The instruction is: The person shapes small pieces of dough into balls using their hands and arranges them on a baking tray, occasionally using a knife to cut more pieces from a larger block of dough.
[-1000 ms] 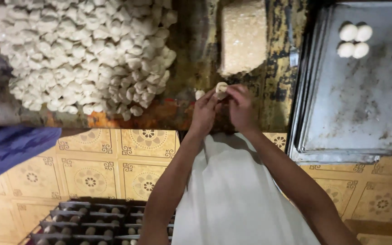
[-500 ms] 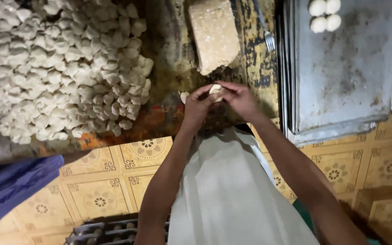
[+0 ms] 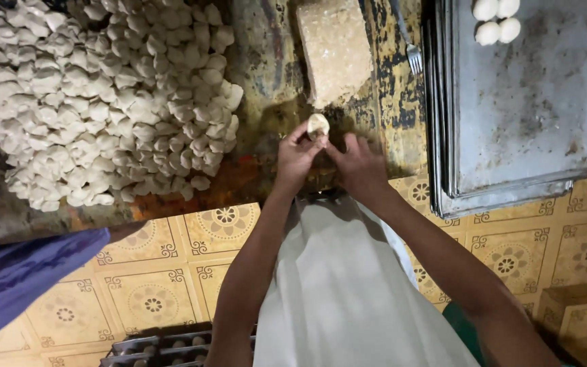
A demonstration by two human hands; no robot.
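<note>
My left hand [image 3: 296,158] pinches a small pale dough piece [image 3: 318,125] at its fingertips, just below a tan block of filling [image 3: 335,47]. My right hand [image 3: 358,165] is right beside it, fingers curled and touching the same dough piece from the right. Both hands hover over a dark worn worktop [image 3: 266,81]. A big heap of cut dough pieces [image 3: 96,102] covers the worktop to the left of my hands.
Stacked metal baking trays [image 3: 524,122] lie to the right, with several round dough balls [image 3: 496,20] in the top corner. A fork [image 3: 409,47] rests between block and trays. A blue cloth [image 3: 15,278] is lower left; a rack [image 3: 164,346] stands on the patterned tile floor.
The view has shifted slightly, so the trays sit further right. My hands stay together on the dough piece, working it; the left fingers now lift it a little higher.
</note>
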